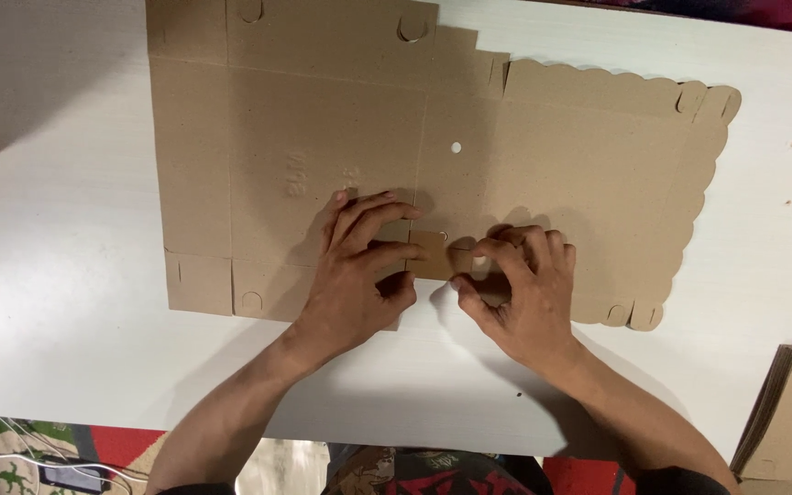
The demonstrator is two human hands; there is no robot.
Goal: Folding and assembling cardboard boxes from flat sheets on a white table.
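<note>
Flat brown cardboard box blank point(341, 137), unfolded, lying face-down-flat on the white table point(48, 275). Creased into panels; right panel has a scalloped edge. Half-round tab cuts along top and bottom edges, one small round hole near the centre crease. Small flap point(431, 254) on the blank's near edge, at the centre crease, is folded up over the blank. Left hand point(359, 280) presses flat on the blank just left of that flap; right hand point(520, 293) pinches the flap's right end.
</note>
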